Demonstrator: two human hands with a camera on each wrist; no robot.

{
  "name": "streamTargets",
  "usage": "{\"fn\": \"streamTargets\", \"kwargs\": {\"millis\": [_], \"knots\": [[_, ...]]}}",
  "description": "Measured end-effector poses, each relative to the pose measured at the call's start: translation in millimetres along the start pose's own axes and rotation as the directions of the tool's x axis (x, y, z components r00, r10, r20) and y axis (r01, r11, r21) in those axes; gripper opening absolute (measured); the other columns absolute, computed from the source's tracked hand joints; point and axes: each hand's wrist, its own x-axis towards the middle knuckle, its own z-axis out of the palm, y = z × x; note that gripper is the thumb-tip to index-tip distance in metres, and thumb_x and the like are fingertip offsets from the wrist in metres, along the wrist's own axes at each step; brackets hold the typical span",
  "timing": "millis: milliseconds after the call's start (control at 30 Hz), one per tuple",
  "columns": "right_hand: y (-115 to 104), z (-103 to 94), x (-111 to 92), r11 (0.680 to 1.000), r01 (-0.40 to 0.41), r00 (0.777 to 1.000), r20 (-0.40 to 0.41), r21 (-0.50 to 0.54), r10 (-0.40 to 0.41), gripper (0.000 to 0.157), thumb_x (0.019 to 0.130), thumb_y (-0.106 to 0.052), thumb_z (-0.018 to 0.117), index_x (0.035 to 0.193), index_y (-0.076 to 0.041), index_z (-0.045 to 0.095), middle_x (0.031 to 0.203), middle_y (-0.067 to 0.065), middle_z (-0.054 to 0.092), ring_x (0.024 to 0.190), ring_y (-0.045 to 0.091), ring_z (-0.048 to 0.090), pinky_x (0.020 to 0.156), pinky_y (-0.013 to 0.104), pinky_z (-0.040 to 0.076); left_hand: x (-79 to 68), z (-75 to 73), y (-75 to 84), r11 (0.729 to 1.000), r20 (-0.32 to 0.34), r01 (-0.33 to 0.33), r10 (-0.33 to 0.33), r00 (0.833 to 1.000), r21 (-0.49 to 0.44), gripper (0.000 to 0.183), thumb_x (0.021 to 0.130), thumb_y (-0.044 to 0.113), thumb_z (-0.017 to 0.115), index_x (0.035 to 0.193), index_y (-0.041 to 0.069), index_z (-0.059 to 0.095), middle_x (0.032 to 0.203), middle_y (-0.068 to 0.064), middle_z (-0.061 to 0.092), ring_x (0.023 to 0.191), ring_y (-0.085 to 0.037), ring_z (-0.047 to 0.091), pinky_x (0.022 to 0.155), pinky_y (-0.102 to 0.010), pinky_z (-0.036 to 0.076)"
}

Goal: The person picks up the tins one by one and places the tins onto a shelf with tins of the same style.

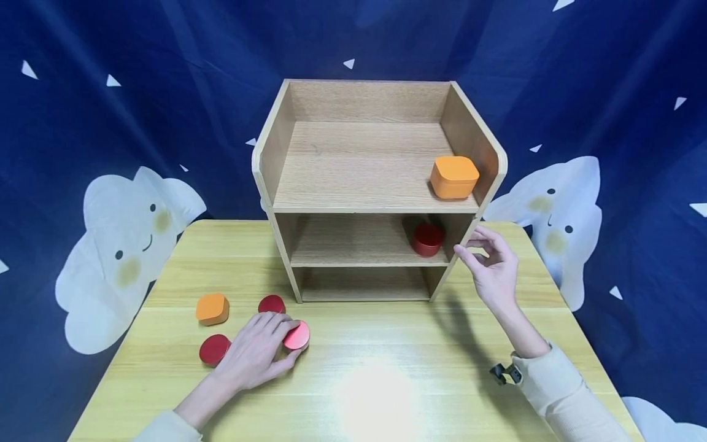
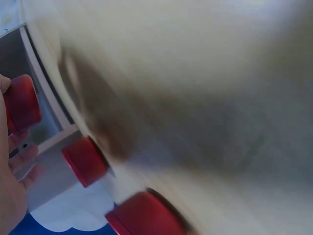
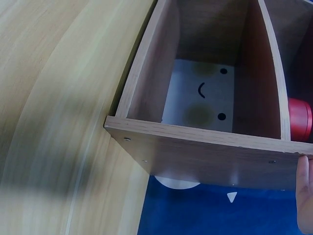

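Note:
My left hand (image 1: 259,347) pinches a round red tin (image 1: 297,336) between thumb and fingers, its lid bright with glare. In the left wrist view that held tin (image 2: 23,104) shows at the left edge. Two more red tins lie close by: one (image 1: 272,304) just beyond the fingers, another (image 1: 214,350) left of the hand. My right hand (image 1: 494,270) is at the right side panel of a wooden shelf unit (image 1: 364,209), thumb at its front edge and fingers loosely bent. In the right wrist view a fingertip (image 3: 304,171) touches that panel's edge.
An orange box (image 1: 212,308) with rounded corners lies on the table (image 1: 386,344) at left. Another orange box (image 1: 454,177) stands on the shelf's top level, right side. Below it, a red tin (image 1: 428,239) sits on the middle level. A blue curtain (image 1: 110,73) hangs behind.

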Motion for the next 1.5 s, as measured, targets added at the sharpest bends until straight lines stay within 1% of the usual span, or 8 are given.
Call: {"fn": "streamTargets", "kwargs": {"millis": [67, 100, 233, 300, 600, 833, 1100, 1500], "knots": [[-0.2, 0.1, -0.3, 1.0, -0.003, 1.0, -0.003, 0.0, 0.003, 0.047, 0.074, 0.021, 0.068, 0.119, 0.008, 0.061, 0.1, -0.004, 0.07, 0.083, 0.007, 0.067, 0.066, 0.015, 0.056, 5.9, 0.6, 2.7, 1.0, -0.015, -0.008, 0.008, 1.0, -0.008, 0.048, 0.079, 0.046, 0.066, 0.115, 0.015, 0.063, 0.11, 0.001, 0.063, 0.103, -0.02, 0.058, 0.099, -0.039, 0.045], [-0.4, 0.2, -0.4, 1.0, -0.005, 1.0, -0.003, 0.011, 0.005, 0.047, 0.074, 0.021, 0.067, 0.119, 0.009, 0.06, 0.1, -0.003, 0.07, 0.083, 0.007, 0.067, 0.066, 0.015, 0.055, 8.9, 1.1, 4.1, 1.0, -0.028, -0.016, 0.016, 0.999, -0.013, 0.047, 0.079, 0.045, 0.067, 0.115, 0.015, 0.063, 0.109, 0.001, 0.064, 0.102, -0.02, 0.058, 0.099, -0.039, 0.045], [-1.0, 0.2, -0.5, 1.0, -0.007, 1.0, -0.007, -0.011, 0.007, 0.047, 0.074, 0.019, 0.069, 0.119, 0.006, 0.062, 0.1, -0.005, 0.069, 0.083, 0.006, 0.067, 0.065, 0.014, 0.055, 19.3, 3.3, 9.1, 0.999, -0.086, -0.041, 0.039, 0.996, -0.024, 0.047, 0.077, 0.045, 0.068, 0.112, 0.015, 0.064, 0.108, 0.0, 0.064, 0.098, -0.021, 0.059, 0.097, -0.039, 0.047], [-0.9, 0.3, -0.6, 1.0, -0.006, 1.0, -0.005, -0.002, 0.006, 0.047, 0.074, 0.02, 0.068, 0.119, 0.007, 0.061, 0.1, -0.004, 0.069, 0.083, 0.007, 0.067, 0.065, 0.014, 0.055, 23.7, 4.2, 11.2, 0.998, -0.111, -0.052, 0.048, 0.993, -0.027, 0.047, 0.076, 0.045, 0.068, 0.112, 0.014, 0.065, 0.107, 0.0, 0.065, 0.096, -0.021, 0.06, 0.095, -0.039, 0.048], [-1.3, 0.8, -1.0, 1.0, -0.007, 1.0, -0.013, -0.015, 0.007, 0.047, 0.074, 0.019, 0.069, 0.119, 0.011, 0.059, 0.1, -0.005, 0.069, 0.082, 0.006, 0.067, 0.065, 0.014, 0.055, 44.9, 4.7, 22.4, 0.996, -0.167, -0.079, 0.072, 0.983, -0.039, 0.047, 0.077, 0.045, 0.066, 0.112, 0.013, 0.065, 0.107, -0.002, 0.065, 0.099, -0.021, 0.06, 0.094, -0.038, 0.049], [-1.5, 1.5, -1.4, 1.0, -0.004, 1.0, -0.018, -0.011, 0.004, 0.047, 0.074, 0.02, 0.069, 0.119, 0.011, 0.059, 0.1, -0.005, 0.069, 0.082, 0.006, 0.067, 0.066, 0.014, 0.055, 63.5, 3.2, 31.7, 0.993, -0.198, -0.098, 0.084, 0.977, -0.06, 0.047, 0.078, 0.044, 0.066, 0.113, 0.013, 0.065, 0.108, -0.001, 0.065, 0.099, -0.019, 0.06, 0.094, -0.038, 0.05], [-1.4, 2.0, -0.8, 1.0, -0.003, 1.0, -0.008, 0.013, 0.003, 0.048, 0.074, 0.021, 0.068, 0.119, 0.007, 0.061, 0.1, -0.004, 0.07, 0.083, 0.007, 0.067, 0.066, 0.014, 0.055, 85.2, 2.9, 39.3, 0.986, -0.287, -0.15, 0.125, 0.95, -0.067, 0.046, 0.076, 0.042, 0.065, 0.111, 0.012, 0.066, 0.105, -0.004, 0.067, 0.096, -0.02, 0.062, 0.09, -0.038, 0.05], [-1.8, 2.2, -0.5, 1.0, 0.005, 1.0, -0.009, 0.027, -0.004, 0.048, 0.074, 0.021, 0.067, 0.119, 0.009, 0.06, 0.1, -0.002, 0.07, 0.082, 0.007, 0.068, 0.065, 0.014, 0.055, 116.8, -2.9, 53.5, 0.983, -0.333, -0.176, 0.15, 0.931, -0.047, 0.049, 0.074, 0.043, 0.067, 0.113, 0.014, 0.065, 0.106, -0.002, 0.066, 0.096, -0.019, 0.062, 0.089, -0.035, 0.051]]}}
